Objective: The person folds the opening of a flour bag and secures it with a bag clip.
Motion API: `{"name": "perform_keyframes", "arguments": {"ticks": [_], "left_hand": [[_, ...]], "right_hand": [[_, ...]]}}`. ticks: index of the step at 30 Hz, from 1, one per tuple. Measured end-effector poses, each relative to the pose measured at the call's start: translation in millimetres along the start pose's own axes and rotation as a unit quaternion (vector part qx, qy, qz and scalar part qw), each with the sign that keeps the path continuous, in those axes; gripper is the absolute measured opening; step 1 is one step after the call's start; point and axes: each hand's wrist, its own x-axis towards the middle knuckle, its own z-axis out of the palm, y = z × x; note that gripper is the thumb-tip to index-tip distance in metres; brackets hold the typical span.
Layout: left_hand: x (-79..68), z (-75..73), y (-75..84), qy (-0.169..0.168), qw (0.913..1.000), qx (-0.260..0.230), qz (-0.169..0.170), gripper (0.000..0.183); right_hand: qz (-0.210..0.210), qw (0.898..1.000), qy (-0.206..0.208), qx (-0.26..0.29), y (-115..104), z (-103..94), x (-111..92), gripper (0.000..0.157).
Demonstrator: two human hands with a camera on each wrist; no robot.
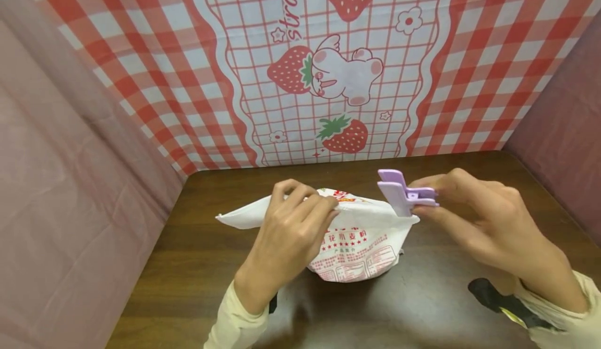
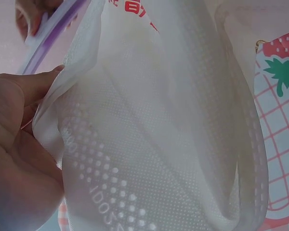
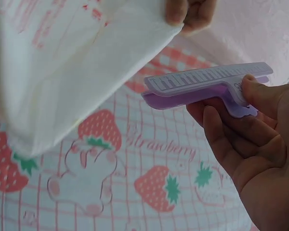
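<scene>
A white bag [image 1: 352, 252] with red printing stands on the table, its top edge folded over. My left hand [image 1: 291, 229] grips that folded edge, thumb toward the right, and a pointed white flap juts out to the left of it. In the left wrist view the translucent, dotted material of the bag [image 2: 149, 120] fills most of the picture. Between thumb and fingers, my right hand [image 1: 497, 218] pinches the handles of a long purple sealing clip [image 3: 202, 79]. The clip's jaws are apart, and in the head view they overlap the right end of the fold.
The brown wooden table [image 1: 188, 271] reaches back to a red-and-white checked strawberry cloth [image 1: 404, 77] hanging behind. Pink curtains [image 1: 61, 182] close off the sides. A black band [image 1: 488, 292] shows below the right wrist.
</scene>
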Motion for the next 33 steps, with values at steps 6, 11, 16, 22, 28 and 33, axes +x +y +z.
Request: {"name": "perform_keyframes", "arguments": {"ticks": [6, 11, 16, 22, 28, 33], "left_hand": [[0.2, 0.2, 0.6, 0.009, 0.9999, 0.007, 0.007, 0.009], [0.2, 0.6, 2.0, 0.014, 0.9997, 0.014, 0.016, 0.010], [1.2, 0.2, 3.0, 0.022, 0.9992, 0.022, 0.026, 0.011], [2.5, -0.1, 3.2, 0.013, 0.9988, 0.038, 0.029, 0.012], [1.9, 0.3, 3.1, 0.006, 0.9991, 0.034, 0.023, 0.012], [1.5, -0.9, 2.3, 0.000, 0.9995, 0.030, 0.013, 0.010]], "right_hand": [[-0.031, 0.998, -0.003, 0.058, -5.5, 16.8, 18.4, 0.025], [-0.040, 0.998, -0.022, 0.033, -11.0, 25.5, 28.2, 0.029], [-0.040, 0.998, -0.046, -0.009, -10.2, 28.3, 28.6, 0.031], [-0.038, 0.999, -0.024, -0.007, 1.9, 34.2, 17.0, 0.032], [-0.030, 0.999, -0.006, 0.037, 8.2, 39.7, 7.9, 0.029], [-0.036, 0.997, -0.004, 0.065, 11.0, 41.4, 5.5, 0.024]]}}
